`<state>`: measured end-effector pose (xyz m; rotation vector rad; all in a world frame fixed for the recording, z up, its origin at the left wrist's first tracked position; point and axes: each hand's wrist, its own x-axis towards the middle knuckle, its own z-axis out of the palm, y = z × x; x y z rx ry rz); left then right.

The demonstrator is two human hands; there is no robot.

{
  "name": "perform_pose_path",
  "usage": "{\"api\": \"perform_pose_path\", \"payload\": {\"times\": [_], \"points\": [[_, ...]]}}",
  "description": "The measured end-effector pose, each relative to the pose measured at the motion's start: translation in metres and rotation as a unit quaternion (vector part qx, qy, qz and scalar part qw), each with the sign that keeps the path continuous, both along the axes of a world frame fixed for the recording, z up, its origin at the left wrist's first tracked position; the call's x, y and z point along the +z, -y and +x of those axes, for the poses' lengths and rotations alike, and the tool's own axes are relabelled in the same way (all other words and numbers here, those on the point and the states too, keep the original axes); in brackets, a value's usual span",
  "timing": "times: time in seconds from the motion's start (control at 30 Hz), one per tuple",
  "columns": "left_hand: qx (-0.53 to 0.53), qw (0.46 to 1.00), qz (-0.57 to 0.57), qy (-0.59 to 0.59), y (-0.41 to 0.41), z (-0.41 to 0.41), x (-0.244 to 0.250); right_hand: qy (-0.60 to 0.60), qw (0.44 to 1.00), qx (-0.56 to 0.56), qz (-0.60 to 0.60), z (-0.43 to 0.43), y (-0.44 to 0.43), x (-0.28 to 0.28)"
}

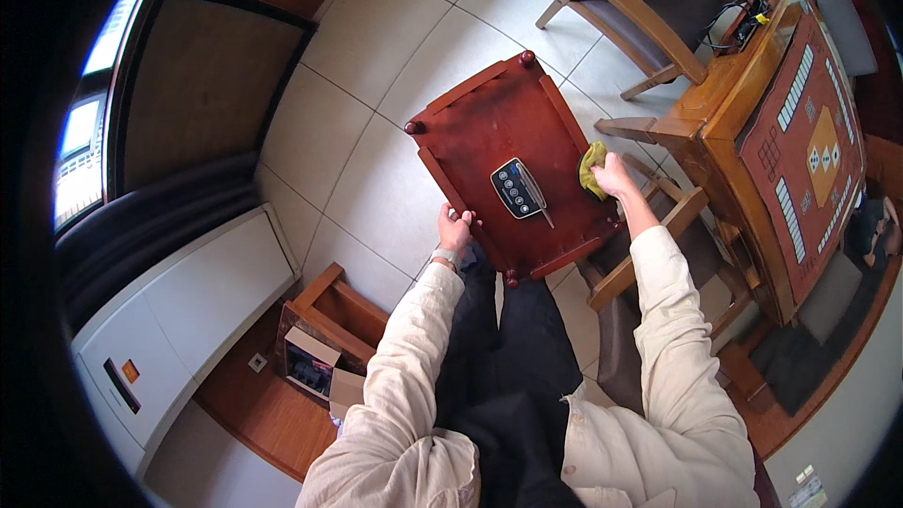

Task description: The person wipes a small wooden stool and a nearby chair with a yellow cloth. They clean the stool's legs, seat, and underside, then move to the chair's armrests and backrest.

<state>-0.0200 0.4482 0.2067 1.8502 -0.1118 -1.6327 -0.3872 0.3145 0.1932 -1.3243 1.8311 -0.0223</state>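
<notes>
A red-brown wooden table or stool top [487, 120] with rails along its edges and rounded knobs at its corners lies before me, above the tiled floor. My left hand [457, 227] grips its left edge near the lower corner. At the right edge, my right hand [612, 175] holds a yellow-green cloth [592, 168] against the wood. Near the middle rests a dark rectangular panel [513, 190] with several round symbols and a light border. A slim pointed stick-like thing [537, 196] lies across the panel's right side.
To the right stand a wooden table [705, 113] with a patterned red mat [783, 162] and chairs, one [635, 7] at its far end. Cables [741, 28] lie on the table. At left are a white cabinet-like appliance [176, 303] and an open cardboard box [314, 349].
</notes>
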Motion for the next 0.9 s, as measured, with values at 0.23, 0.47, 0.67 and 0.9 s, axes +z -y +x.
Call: {"api": "perform_pose_path", "payload": {"times": [0.23,0.47,0.67,0.9], "points": [[-0.020,0.999,-0.051,-0.003,0.021,0.016,-0.001,0.024,0.999,-0.038,-0.009,0.004,0.001,0.005],[-0.087,0.987,-0.132,0.024,0.066,0.028,-0.017,0.006,0.996,-0.071,-0.044,0.002,0.009,0.013],[-0.103,0.983,-0.148,0.037,0.115,0.026,-0.017,0.026,0.993,-0.112,-0.041,-0.007,0.014,0.002],[-0.152,0.975,-0.158,0.040,0.177,0.028,-0.018,0.050,0.982,-0.174,-0.056,-0.008,0.034,-0.007]]}}
